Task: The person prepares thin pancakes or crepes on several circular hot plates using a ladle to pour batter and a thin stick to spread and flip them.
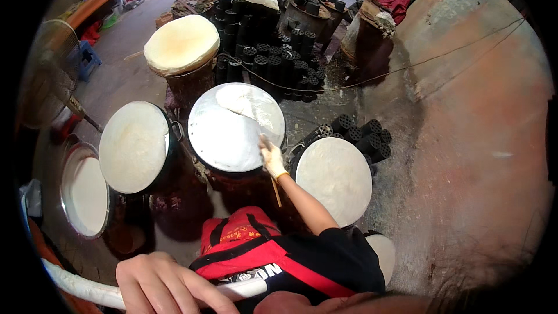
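Observation:
My right hand (271, 157), in a pale glove with a yellow cuff, is closed round a thin wooden stick (276, 192) at the near right rim of a round metal griddle (218, 136). What the stick's far end looks like I cannot make out. A patch of white batter (238, 100) lies on the griddle's far side, its edge curving toward my hand. My bare left hand (165, 285) is large at the bottom, its fingers bent over a white tube (244, 288) that passes beneath it. A red apron (244, 232) covers my front.
Pale sheets lie on round griddles left (133, 146) and right (334, 180). A domed cream-coloured round (181, 43) stands farther back. A basin of white liquid (86, 192) is at left. Black briquettes (273, 64) are stacked behind. A thin cable (383, 77) crosses, and a fan (49, 75) stands left.

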`<state>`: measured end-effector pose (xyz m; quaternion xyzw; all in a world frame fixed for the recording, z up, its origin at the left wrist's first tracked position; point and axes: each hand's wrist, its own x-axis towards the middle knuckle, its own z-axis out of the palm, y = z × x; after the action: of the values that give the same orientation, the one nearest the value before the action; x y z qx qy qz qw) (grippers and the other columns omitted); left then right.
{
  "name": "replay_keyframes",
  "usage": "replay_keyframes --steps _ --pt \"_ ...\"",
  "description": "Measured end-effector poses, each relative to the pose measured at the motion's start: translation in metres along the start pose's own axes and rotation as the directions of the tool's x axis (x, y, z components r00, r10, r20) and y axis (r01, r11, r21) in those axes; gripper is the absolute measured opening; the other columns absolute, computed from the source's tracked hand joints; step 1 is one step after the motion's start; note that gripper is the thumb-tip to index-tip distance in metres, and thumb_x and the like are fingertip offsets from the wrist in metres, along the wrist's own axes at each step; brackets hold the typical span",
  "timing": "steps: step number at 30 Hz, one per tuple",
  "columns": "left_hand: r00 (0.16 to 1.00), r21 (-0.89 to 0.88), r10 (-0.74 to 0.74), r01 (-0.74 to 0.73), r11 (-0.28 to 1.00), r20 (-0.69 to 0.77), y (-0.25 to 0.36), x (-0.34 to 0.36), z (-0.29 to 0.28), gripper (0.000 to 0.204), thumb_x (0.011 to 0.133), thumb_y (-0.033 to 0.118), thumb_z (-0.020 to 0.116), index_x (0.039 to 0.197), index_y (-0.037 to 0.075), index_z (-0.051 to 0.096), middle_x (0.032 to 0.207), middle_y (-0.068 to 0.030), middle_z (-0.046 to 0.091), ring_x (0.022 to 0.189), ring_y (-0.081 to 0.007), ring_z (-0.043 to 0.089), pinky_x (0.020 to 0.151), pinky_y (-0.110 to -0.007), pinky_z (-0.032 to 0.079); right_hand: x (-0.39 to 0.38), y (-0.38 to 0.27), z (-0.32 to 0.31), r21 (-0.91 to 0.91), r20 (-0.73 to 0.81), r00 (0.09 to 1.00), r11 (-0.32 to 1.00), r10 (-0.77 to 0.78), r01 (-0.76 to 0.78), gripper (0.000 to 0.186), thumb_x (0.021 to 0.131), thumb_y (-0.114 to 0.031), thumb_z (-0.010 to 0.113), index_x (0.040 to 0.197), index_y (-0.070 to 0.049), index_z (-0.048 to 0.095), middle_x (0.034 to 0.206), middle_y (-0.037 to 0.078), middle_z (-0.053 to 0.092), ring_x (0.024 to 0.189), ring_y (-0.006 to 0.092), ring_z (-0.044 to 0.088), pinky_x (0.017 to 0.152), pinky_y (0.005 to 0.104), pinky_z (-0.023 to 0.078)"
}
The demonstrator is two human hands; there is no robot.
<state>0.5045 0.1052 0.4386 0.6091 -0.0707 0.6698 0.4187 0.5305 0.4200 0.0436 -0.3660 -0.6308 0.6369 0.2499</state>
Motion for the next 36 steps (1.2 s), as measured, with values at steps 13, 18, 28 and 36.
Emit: replay_keyframes --steps 13,18,28,36 --pt "0.982 0.092 0.027 -0.011 0.996 -0.185 -0.069 0.027 0.003 0.032 0.086 0.004 0.046 0.055 0.008 0.043 0.052 -0.0102 0.046 0.046 -0.0237 0.051 0.068 -0.059 0.047 0.027 -0.012 -0.106 -0.196 0.325 0.939 0.963 -0.116 0.187 0.039 0.087 -0.019 0.055 0.123 -0.003 0.054 0.100 0.009 0.064 0.081 0.0120 0.058 0.070 0.0234 0.044" --pt "0.983 0.100 -0.015 0.034 0.994 -0.182 -0.069 0.041 -0.004 0.031 0.086 0.000 0.044 0.056 0.004 0.048 0.054 -0.0163 0.050 0.049 -0.0297 0.055 0.060 -0.057 0.048 0.054 -0.036 -0.037 -0.406 0.186 0.980 0.903 -0.067 0.139 0.039 0.086 -0.028 0.053 0.118 -0.007 0.057 0.107 0.020 0.062 0.104 0.0292 0.059 0.087 0.0325 0.043" --pt "0.898 0.114 0.042 0.009 0.993 -0.437 -0.101 0.062 -0.003 0.039 0.089 0.018 0.054 0.053 0.012 0.040 0.049 -0.0005 0.042 0.042 -0.0140 0.045 0.083 -0.062 0.043 0.057 -0.055 -0.067 -0.083 0.726 0.687 0.996 0.030 0.043 0.041 0.088 -0.025 0.056 0.122 -0.004 0.056 0.102 0.006 0.062 0.089 0.0096 0.056 0.084 0.0243 0.044" --pt "0.915 0.008 0.003 0.000 1.000 -0.403 -0.092 0.052 0.012 0.040 0.088 0.016 0.054 0.051 0.013 0.040 0.049 0.0000 0.042 0.042 -0.0139 0.046 0.075 -0.056 0.048 0.019 -0.019 -0.036 -0.059 0.724 0.688 0.988 -0.057 0.143 0.044 0.086 -0.025 0.061 0.125 -0.004 0.053 0.104 0.006 0.064 0.089 0.0117 0.056 0.080 0.0251 0.044"
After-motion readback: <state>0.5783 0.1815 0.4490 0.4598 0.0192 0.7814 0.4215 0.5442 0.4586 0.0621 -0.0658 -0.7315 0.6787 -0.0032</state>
